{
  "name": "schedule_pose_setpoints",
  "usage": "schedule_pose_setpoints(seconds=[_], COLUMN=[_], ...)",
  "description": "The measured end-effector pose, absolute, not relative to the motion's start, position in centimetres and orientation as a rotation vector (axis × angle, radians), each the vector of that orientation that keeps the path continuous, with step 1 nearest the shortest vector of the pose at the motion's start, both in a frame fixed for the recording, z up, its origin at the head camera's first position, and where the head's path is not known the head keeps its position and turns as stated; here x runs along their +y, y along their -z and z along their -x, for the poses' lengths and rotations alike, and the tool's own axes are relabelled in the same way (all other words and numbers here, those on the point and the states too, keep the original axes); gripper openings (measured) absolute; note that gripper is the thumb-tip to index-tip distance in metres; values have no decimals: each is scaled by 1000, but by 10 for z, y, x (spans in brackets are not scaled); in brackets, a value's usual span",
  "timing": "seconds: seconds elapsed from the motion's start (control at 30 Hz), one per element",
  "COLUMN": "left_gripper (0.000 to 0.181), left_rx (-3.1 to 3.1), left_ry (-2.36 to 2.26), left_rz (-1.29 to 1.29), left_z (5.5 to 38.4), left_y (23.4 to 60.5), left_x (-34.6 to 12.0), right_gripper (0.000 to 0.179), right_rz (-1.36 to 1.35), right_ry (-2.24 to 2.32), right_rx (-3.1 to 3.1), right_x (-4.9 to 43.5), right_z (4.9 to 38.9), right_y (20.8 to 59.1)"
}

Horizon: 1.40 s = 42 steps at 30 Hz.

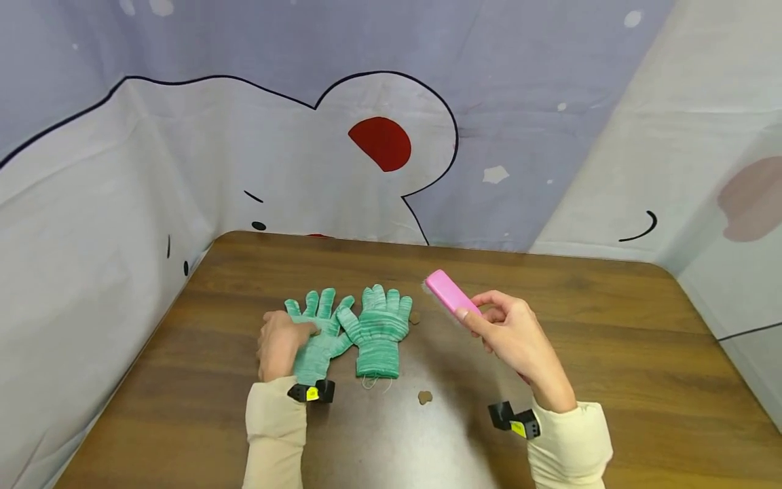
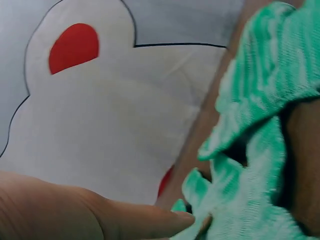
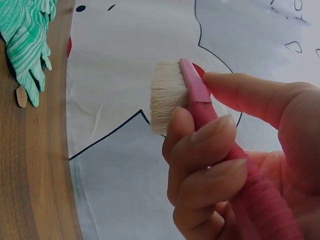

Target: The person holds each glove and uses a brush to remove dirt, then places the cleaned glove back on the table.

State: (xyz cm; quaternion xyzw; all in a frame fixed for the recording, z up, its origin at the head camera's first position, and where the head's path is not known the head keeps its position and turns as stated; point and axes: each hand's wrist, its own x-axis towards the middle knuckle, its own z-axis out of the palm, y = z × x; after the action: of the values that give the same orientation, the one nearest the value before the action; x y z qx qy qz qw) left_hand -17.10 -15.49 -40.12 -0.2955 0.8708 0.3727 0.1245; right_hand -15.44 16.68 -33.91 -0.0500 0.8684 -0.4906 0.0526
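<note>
In the head view, two green-and-white knit gloves lie side by side on the table, the left glove (image 1: 314,356) and the right glove (image 1: 380,326). My left hand (image 1: 282,346) rests on the left glove, near its left edge. Its straight thumb lies across the knit, beside a small brown piece (image 2: 204,227) on that glove. My right hand (image 1: 510,333) grips a pink brush (image 1: 451,292), held up to the right of the gloves. White bristles (image 3: 167,95) show on its head in the right wrist view, with my fingers curled round the handle.
A flat brown piece (image 1: 425,397) lies on the wooden table (image 1: 611,353) in front of the right glove. Another brown piece (image 1: 415,318) sits beside that glove's fingers. A patterned cloth (image 1: 275,156) hangs behind the table and along its sides.
</note>
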Motion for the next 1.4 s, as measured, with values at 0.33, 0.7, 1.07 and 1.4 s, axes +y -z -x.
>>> schedule_pose_setpoints(seconds=[0.33,0.7,1.07,1.4], left_gripper=[24,34,15,19], left_rx=[2587,2581,3092,2528], left_ry=[-954,-983,-1468,-2404], left_rz=[738,607,723,336], left_z=[172,174,171,163], left_y=[406,406,388,355], left_x=[-144,-143,-129,-90], right_gripper=[35,33,36,40], right_rz=[210,171,132,165], right_ry=[1478,1494,1532,1579], right_rx=[2667,2668,2673,2697], right_x=[164,164,162,161], right_z=[154,154,154,156], right_y=[341,343,346,346])
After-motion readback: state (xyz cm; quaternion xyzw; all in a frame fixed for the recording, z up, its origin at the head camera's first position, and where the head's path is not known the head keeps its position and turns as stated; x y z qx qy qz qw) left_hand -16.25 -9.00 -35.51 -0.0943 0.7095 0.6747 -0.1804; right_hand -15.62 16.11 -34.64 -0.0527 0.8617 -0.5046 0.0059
